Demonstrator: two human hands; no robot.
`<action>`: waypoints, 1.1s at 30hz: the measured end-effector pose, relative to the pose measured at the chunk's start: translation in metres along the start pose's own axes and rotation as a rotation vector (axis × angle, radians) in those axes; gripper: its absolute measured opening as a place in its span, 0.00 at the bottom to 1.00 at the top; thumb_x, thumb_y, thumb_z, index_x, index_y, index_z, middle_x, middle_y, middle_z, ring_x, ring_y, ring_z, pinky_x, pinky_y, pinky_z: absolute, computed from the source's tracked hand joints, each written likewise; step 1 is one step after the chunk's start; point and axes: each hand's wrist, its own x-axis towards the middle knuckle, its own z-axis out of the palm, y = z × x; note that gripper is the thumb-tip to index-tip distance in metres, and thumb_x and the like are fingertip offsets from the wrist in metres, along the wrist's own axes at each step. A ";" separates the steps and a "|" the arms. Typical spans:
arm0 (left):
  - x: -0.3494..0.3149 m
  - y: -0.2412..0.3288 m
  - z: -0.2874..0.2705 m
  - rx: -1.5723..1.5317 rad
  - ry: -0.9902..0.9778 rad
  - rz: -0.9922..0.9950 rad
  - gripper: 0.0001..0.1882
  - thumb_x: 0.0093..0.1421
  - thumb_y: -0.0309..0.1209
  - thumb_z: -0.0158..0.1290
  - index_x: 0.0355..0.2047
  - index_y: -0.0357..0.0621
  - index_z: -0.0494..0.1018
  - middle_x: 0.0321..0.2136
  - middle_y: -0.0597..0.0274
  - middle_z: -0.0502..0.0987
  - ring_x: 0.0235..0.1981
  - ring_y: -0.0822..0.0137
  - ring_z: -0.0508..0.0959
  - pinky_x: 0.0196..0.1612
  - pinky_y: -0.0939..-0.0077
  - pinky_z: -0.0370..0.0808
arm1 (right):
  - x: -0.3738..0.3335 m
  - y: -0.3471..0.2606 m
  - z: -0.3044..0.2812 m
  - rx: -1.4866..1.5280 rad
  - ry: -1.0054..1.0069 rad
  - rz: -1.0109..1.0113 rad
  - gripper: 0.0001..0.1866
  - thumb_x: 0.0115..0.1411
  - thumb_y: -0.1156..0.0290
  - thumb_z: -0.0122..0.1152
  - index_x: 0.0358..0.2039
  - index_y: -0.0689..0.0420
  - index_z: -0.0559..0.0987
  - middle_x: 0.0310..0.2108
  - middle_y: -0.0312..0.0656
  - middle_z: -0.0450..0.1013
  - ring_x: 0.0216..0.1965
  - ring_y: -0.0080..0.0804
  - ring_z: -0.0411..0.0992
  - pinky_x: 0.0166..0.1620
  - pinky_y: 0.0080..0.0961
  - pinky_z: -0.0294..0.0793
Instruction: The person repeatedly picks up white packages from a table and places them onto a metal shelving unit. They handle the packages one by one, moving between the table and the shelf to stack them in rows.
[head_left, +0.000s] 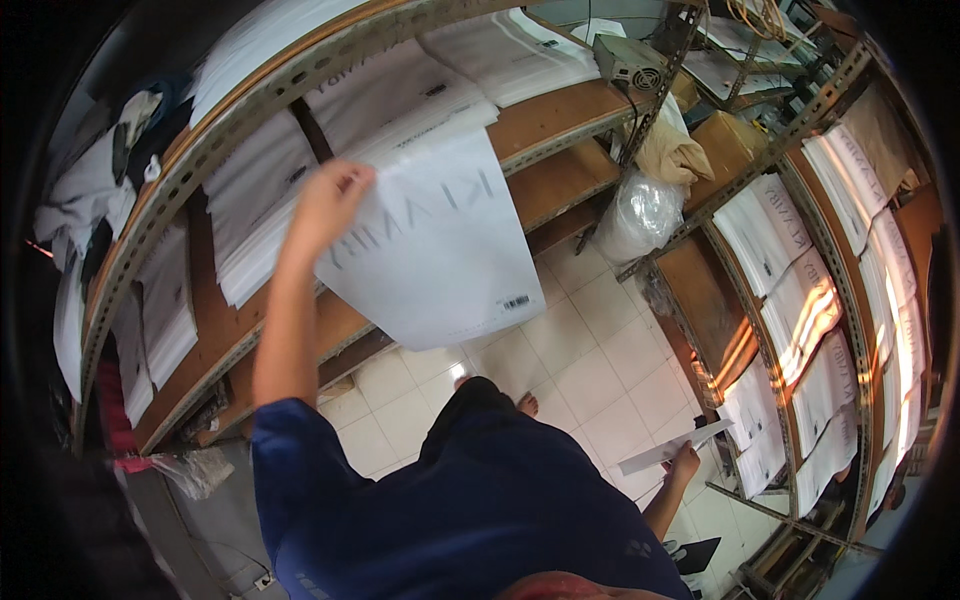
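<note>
My left hand (332,208) is closed on the upper edge of a large white printed sheet (430,250), at the front of a shelf. The sheet hangs forward over the shelf edge, with large dark lettering and a small barcode near its lower corner. Whether it is paper or a flat plastic bag, I cannot tell. Behind it, stacks of similar white sheets (400,85) lie on the wooden shelf. Low on the right, my right hand (683,465) grips a thin white flat piece (655,455), seen nearly edge-on, beside the other rack.
Perforated metal posts (660,85) frame the shelves. On the right, another rack (700,270) carries several stacks of white sheets. A grey fan-vented box (630,62) rests on the shelf end, above a clear plastic bundle (643,215). Pale tiles (590,340) cover the floor.
</note>
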 end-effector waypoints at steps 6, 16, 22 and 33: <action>0.186 -0.123 -0.029 0.293 0.118 -0.042 0.22 0.64 0.45 0.46 0.51 0.43 0.71 0.45 0.54 0.75 0.47 0.64 0.72 0.54 0.73 0.64 | 0.020 -0.042 0.057 0.092 0.075 -0.030 0.23 0.64 0.53 0.48 0.31 0.64 0.77 0.19 0.39 0.69 0.21 0.29 0.72 0.19 0.28 0.75; 0.302 -0.275 0.046 0.452 -0.120 -0.037 0.22 0.63 0.43 0.47 0.52 0.42 0.70 0.47 0.52 0.73 0.48 0.60 0.72 0.53 0.70 0.65 | -0.052 -0.090 0.152 0.503 0.148 0.055 0.21 0.66 0.58 0.48 0.49 0.62 0.71 0.39 0.44 0.74 0.37 0.34 0.75 0.34 0.31 0.79; 0.341 -0.312 0.078 0.458 -0.204 0.002 0.21 0.62 0.40 0.49 0.52 0.41 0.70 0.47 0.52 0.73 0.47 0.59 0.73 0.52 0.69 0.66 | -0.095 -0.109 0.178 0.556 0.204 0.052 0.15 0.65 0.58 0.51 0.39 0.58 0.74 0.30 0.38 0.75 0.27 0.26 0.75 0.29 0.25 0.78; 0.377 -0.262 0.092 0.344 -0.009 0.317 0.20 0.61 0.37 0.53 0.51 0.40 0.70 0.47 0.51 0.72 0.45 0.57 0.74 0.49 0.67 0.69 | -0.138 -0.058 0.162 0.595 0.271 0.145 0.18 0.65 0.57 0.50 0.46 0.58 0.73 0.36 0.38 0.74 0.34 0.27 0.74 0.33 0.25 0.77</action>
